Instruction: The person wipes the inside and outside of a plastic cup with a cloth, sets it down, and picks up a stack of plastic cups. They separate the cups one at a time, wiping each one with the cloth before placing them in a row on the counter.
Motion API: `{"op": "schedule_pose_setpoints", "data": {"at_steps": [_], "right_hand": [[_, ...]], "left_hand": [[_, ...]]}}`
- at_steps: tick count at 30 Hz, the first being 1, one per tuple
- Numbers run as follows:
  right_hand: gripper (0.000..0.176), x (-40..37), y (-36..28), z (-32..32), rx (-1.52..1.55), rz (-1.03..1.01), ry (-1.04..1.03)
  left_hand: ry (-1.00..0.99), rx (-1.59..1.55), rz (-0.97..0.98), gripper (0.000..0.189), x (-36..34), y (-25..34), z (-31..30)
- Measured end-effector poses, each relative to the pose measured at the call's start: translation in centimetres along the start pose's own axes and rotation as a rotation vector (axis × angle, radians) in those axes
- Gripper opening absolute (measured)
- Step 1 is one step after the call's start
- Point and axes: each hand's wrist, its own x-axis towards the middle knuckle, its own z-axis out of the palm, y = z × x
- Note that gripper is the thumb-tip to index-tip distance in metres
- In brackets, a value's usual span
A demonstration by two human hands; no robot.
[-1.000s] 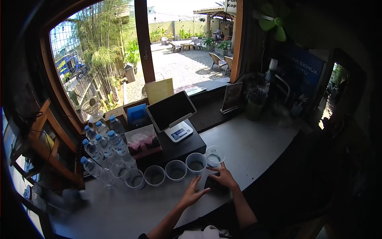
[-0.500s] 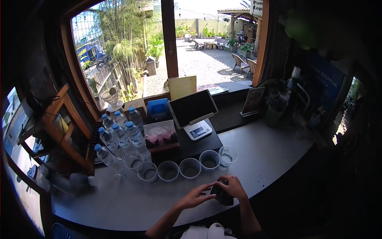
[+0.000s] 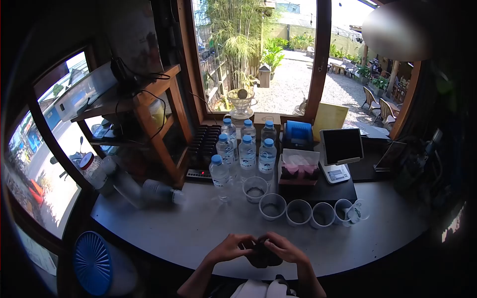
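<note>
1. From my remote seat, through the head camera, I see my left hand (image 3: 229,249) and right hand (image 3: 287,249) close together at the near edge of the grey counter (image 3: 189,228), fingers bent inward
2. Both are gripping a small dark object (image 3: 263,256) between them, fingertips at its upper part; it is too dark for me to tell what it is
3. Past my hands I have a row of clear cups (image 3: 298,213), standing with their mouths up and curving from the bottles toward the right; at the right end, a cup with green print (image 3: 356,212) overlaps its neighbour in my view
4. Left of centre I count seven water bottles (image 3: 247,158), blue-capped and upright, grouped behind the leftmost cup
5. Right of them I see a box with a pink bow pattern (image 3: 299,168), with a blue item (image 3: 298,133) behind it and a dark-screened tablet (image 3: 342,146) tilted on a white stand (image 3: 336,174)
6. Farther left, a blurred bottle (image 3: 160,191) lies on its side, near a red-lidded jar (image 3: 93,171)
7. At the lower left, I see a round blue ribbed lid (image 3: 93,263); beyond the counter, the window (image 3: 288,74) shows a sunlit gravel yard with chairs
</note>
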Motion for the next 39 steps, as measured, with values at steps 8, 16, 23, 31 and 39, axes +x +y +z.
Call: {"op": "schedule_pose_setpoints", "data": {"at_steps": [8, 16, 23, 31, 39], "right_hand": [[0.049, 10.2, -1.0, 7.8, -0.296, 0.147, -0.096], [0.067, 19.7, -3.6, 15.1, -0.826, 0.010, 0.177], [0.083, 30.6, 1.4, 21.9, -0.816, -0.204, 0.185], [0.073, 28.7, 0.0, 20.0, -0.716, -0.127, 0.119], [0.070, 23.7, 0.4, 15.7, -0.397, 0.036, 0.053]], "left_hand": [[0.437, 0.047, -0.035, 0.035, -7.0, -4.9, -10.0], [1.183, 0.546, -0.002, 0.056, -10.1, -13.3, -18.8], [1.190, 0.718, 0.016, 0.065, -9.5, -17.0, -19.0], [1.152, 0.786, -0.023, 0.055, -9.9, -17.0, -19.2], [1.176, 0.715, -0.018, 0.058, -10.1, -17.2, -19.4]]}}
